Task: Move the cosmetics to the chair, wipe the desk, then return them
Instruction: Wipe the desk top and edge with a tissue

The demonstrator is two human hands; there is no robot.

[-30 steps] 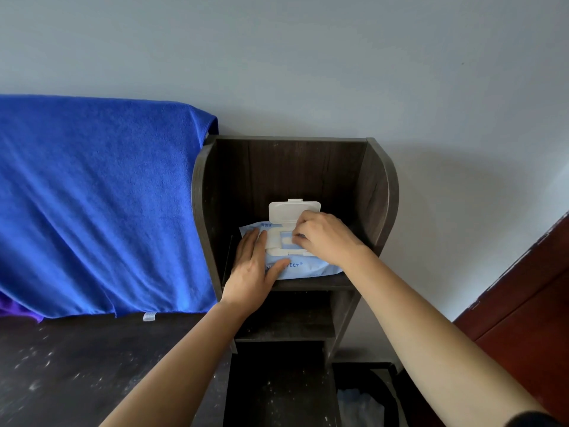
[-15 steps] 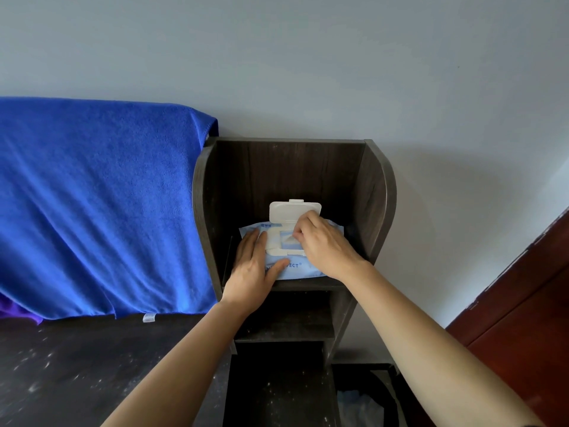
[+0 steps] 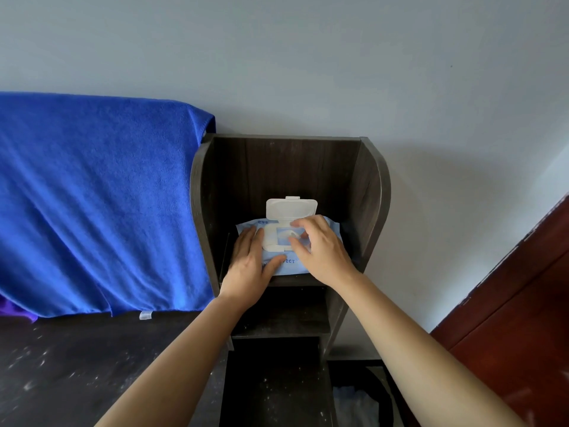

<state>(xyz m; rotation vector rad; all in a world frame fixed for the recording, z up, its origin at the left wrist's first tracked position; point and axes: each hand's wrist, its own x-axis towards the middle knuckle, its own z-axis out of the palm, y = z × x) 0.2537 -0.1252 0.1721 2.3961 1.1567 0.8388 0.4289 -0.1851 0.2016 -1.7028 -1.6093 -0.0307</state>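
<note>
A light blue pack of wet wipes lies on the top shelf of a dark wooden shelf unit. Its white flip lid stands raised at the back. My left hand lies flat on the pack's left side and presses it down. My right hand is over the pack's opening, thumb and fingers pinching at the wipe there. No cosmetics or chair are in view.
A blue towel hangs over something left of the shelf unit. Below it is the dark, speckled desk top. A black bin with white waste stands at the bottom right, beside a red-brown door.
My right hand has slid a little toward me, uncovering the opening, and its fingers now pinch there. My left hand has stayed flat on the pack.
</note>
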